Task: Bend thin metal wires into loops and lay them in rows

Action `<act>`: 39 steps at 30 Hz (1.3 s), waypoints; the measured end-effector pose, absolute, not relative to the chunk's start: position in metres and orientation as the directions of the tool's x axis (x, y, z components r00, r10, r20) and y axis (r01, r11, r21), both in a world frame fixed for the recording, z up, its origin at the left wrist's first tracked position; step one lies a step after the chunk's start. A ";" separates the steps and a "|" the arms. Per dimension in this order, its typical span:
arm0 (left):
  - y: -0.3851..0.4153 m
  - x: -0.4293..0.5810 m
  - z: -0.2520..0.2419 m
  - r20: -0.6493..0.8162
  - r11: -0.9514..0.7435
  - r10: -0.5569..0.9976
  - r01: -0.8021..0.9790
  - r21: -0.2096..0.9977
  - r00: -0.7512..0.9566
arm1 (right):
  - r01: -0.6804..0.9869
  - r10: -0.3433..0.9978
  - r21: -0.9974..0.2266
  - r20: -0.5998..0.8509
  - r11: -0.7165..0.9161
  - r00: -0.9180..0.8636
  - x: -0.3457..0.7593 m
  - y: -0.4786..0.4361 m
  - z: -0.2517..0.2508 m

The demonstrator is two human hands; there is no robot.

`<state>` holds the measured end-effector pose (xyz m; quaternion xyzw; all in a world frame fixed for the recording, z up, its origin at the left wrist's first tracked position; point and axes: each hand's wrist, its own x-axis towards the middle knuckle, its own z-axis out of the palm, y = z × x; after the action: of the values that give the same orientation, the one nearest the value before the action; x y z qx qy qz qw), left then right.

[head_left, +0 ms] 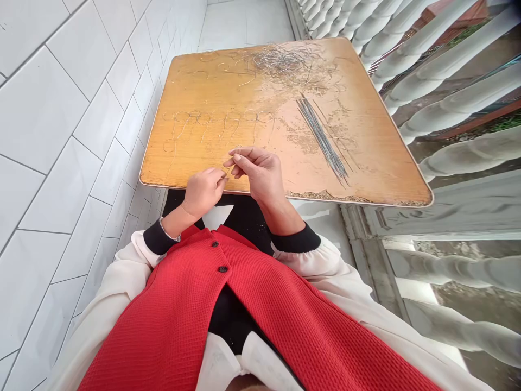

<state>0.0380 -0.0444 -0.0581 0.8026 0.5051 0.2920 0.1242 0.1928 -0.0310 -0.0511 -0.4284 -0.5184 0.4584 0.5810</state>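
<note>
Left hand (204, 191) and right hand (265, 172) pinch a wire (228, 170) between them at the tabletop (378, 182) near edge. Loops (206, 117) lie just beyond, bundle (323, 142) off to the right.

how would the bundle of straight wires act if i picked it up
The bundle of straight wires would probably feel fairly stiff lengthwise, since the strands lie straight. It may fan out or slide apart, as no tie shows around it. Single strands might bend easily, if they match the tangled pile of curved wires.
</note>
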 end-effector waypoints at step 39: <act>-0.031 0.030 -0.034 0.054 -0.031 0.994 -0.233 0.972 0.094 | 0.143 0.956 -0.948 0.290 0.284 0.028 0.181 -0.044 -0.064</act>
<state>0.0297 -0.0312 -0.0343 0.4733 0.4020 0.5400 0.5682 0.1810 -0.0443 -0.0645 -0.4673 -0.5885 0.3739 0.5436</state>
